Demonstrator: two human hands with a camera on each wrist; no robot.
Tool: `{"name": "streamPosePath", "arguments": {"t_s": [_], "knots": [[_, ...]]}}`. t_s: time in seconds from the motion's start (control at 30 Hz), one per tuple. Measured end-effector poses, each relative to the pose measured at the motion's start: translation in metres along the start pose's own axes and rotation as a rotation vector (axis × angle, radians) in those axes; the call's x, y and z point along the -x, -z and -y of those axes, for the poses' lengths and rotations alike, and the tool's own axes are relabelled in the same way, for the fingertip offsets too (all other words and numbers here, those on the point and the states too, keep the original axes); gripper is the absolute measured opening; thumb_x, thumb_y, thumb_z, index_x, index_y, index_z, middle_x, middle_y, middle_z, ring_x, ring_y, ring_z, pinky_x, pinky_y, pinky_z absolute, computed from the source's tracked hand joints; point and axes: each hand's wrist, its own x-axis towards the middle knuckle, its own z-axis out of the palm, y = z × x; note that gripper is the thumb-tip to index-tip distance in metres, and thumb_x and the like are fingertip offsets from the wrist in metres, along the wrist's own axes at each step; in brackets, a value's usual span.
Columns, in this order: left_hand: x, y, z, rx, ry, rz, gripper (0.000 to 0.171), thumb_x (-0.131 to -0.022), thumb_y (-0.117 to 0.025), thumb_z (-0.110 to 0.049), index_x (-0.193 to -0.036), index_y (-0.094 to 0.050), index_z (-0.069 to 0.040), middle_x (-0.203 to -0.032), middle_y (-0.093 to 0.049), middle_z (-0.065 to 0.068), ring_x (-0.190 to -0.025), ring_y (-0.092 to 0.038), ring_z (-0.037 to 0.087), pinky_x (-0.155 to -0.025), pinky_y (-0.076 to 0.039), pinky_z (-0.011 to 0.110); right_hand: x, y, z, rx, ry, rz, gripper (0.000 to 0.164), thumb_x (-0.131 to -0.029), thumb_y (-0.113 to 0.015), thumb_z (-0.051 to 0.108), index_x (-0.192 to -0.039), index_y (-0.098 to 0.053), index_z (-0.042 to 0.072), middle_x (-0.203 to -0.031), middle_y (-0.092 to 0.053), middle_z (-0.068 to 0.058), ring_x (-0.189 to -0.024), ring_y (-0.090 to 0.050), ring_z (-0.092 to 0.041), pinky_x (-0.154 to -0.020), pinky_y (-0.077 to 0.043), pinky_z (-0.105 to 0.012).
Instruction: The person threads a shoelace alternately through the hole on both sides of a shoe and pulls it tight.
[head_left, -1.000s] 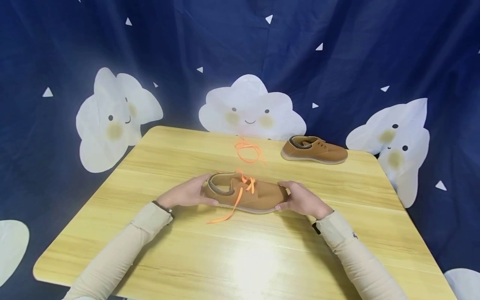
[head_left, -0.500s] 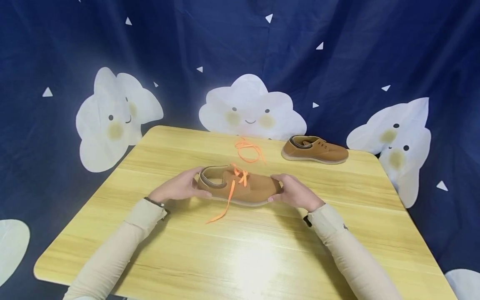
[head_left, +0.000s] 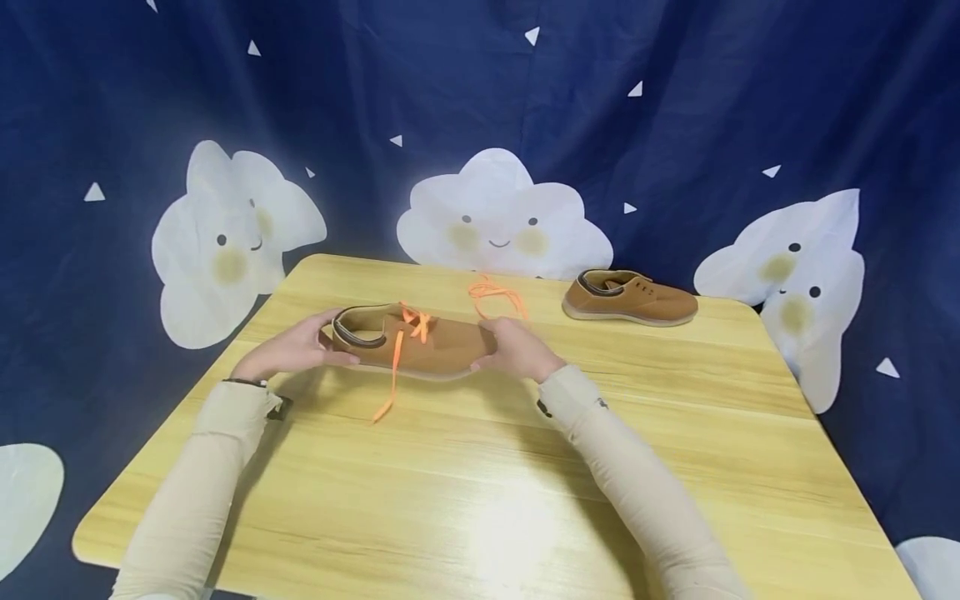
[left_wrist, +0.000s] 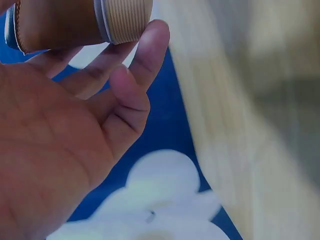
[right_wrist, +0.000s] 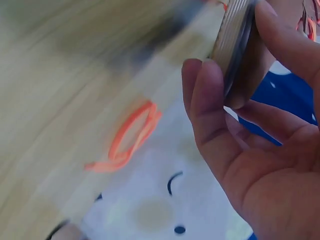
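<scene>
Both hands hold a brown shoe [head_left: 450, 346] a little above the table, its toe pointing right. My left hand [head_left: 296, 343] grips the heel, thumb on the near side; the left wrist view shows the fingers [left_wrist: 152, 50] against the heel [left_wrist: 60, 25] and sole edge. Around the toe curls my right hand [head_left: 517, 348], and in the right wrist view its fingers [right_wrist: 207, 95] wrap the sole [right_wrist: 232, 50]. An orange shoelace [head_left: 395, 367] is threaded through the shoe's eyelets, one end hanging down at the near side.
A second brown shoe [head_left: 630, 298], with no lace in its eyelets, stands at the table's back right. Beyond the right hand lies a loose orange lace [head_left: 495, 292], looped on the wooden table [head_left: 420, 500]. A dark blue curtain [head_left: 465, 83] with clouds hangs behind the table.
Both hands have carried the shoe leftward and toward the back of the table, lifting it slightly. The hanging lace end has travelled with it. The second shoe and loose lace stay put.
</scene>
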Motion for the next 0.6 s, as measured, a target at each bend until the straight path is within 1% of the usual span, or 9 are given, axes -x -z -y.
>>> {"name": "streamPosePath", "arguments": {"t_s": [0.17, 0.23, 0.27, 0.37, 0.4, 0.43, 0.5, 0.57, 0.6], "knots": [[0.003, 0.004, 0.024, 0.045, 0.008, 0.007, 0.08, -0.085, -0.085, -0.036, -0.151, -0.045, -0.016, -0.135, -0.059, 0.013, -0.094, -0.063, 0.021, -0.083, -0.053, 0.032, -0.017, -0.015, 0.01, -0.013, -0.02, 0.021, 0.08, -0.085, -0.086, 0.023, -0.147, -0.048, -0.009, -0.15, -0.054, -0.025, -0.141, -0.053, -0.039, -0.12, -0.041, -0.045], [0.007, 0.006, 0.032, 0.066, 0.021, 0.009, 0.078, -0.086, -0.085, -0.035, -0.15, -0.045, -0.016, -0.134, -0.06, 0.014, -0.097, -0.064, 0.021, -0.086, -0.052, 0.032, -0.022, -0.02, 0.014, -0.029, -0.024, 0.029, 0.081, -0.085, -0.086, 0.022, -0.148, -0.046, -0.009, -0.152, -0.052, -0.025, -0.143, -0.05, -0.039, -0.122, -0.04, -0.045], [0.009, 0.007, 0.034, 0.071, 0.03, 0.01, 0.079, -0.086, -0.084, -0.035, -0.151, -0.044, -0.015, -0.137, -0.059, 0.015, -0.1, -0.066, 0.022, -0.09, -0.052, 0.033, -0.025, -0.022, 0.016, -0.033, -0.026, 0.034, 0.08, -0.086, -0.086, 0.022, -0.148, -0.046, -0.009, -0.153, -0.052, -0.025, -0.143, -0.05, -0.039, -0.122, -0.039, -0.045], [0.015, 0.01, 0.04, 0.075, 0.063, 0.007, 0.083, -0.087, -0.083, -0.035, -0.154, -0.04, -0.013, -0.146, -0.053, 0.02, -0.108, -0.068, 0.027, -0.099, -0.051, 0.042, -0.032, -0.027, 0.022, -0.021, -0.027, 0.044, 0.079, -0.086, -0.085, 0.022, -0.149, -0.046, -0.009, -0.153, -0.052, -0.024, -0.144, -0.05, -0.037, -0.122, -0.039, -0.043], [0.016, 0.011, 0.043, 0.072, 0.066, 0.003, 0.083, -0.087, -0.083, -0.035, -0.155, -0.04, -0.012, -0.147, -0.052, 0.021, -0.11, -0.068, 0.028, -0.102, -0.05, 0.046, -0.034, -0.027, 0.024, -0.022, -0.026, 0.048, 0.079, -0.087, -0.085, 0.021, -0.149, -0.046, -0.009, -0.154, -0.051, -0.024, -0.144, -0.05, -0.037, -0.122, -0.039, -0.043], [0.017, 0.011, 0.045, 0.073, 0.069, 0.0, 0.084, -0.087, -0.083, -0.034, -0.155, -0.039, -0.011, -0.148, -0.052, 0.022, -0.112, -0.069, 0.03, -0.104, -0.05, 0.049, -0.036, -0.028, 0.026, -0.017, -0.02, 0.052, 0.076, -0.087, -0.084, 0.021, -0.147, -0.048, -0.009, -0.151, -0.055, -0.023, -0.141, -0.054, -0.035, -0.12, -0.042, -0.042], [0.017, 0.011, 0.049, 0.082, 0.064, -0.003, 0.082, -0.087, -0.083, -0.032, -0.154, -0.04, -0.009, -0.147, -0.052, 0.023, -0.114, -0.068, 0.032, -0.107, -0.048, 0.056, -0.038, -0.03, 0.028, -0.017, -0.016, 0.056, 0.075, -0.086, -0.085, 0.02, -0.146, -0.049, -0.009, -0.148, -0.057, -0.024, -0.138, -0.056, -0.035, -0.119, -0.044, -0.042], [0.016, 0.01, 0.054, 0.083, 0.056, -0.002, 0.081, -0.087, -0.083, -0.031, -0.153, -0.041, -0.009, -0.145, -0.053, 0.023, -0.115, -0.067, 0.032, -0.108, -0.047, 0.058, -0.04, -0.032, 0.029, -0.03, -0.023, 0.068, 0.076, -0.086, -0.084, 0.019, -0.146, -0.048, -0.01, -0.149, -0.056, -0.024, -0.138, -0.056, -0.036, -0.119, -0.043, -0.042], [0.015, 0.01, 0.055, 0.08, 0.054, 0.001, 0.08, -0.087, -0.083, -0.031, -0.152, -0.043, -0.009, -0.143, -0.055, 0.021, -0.115, -0.067, 0.031, -0.107, -0.047, 0.056, -0.04, -0.033, 0.028, -0.037, -0.028, 0.074, 0.076, -0.086, -0.084, 0.018, -0.147, -0.047, -0.01, -0.149, -0.055, -0.025, -0.139, -0.055, -0.036, -0.119, -0.043, -0.042]]}}
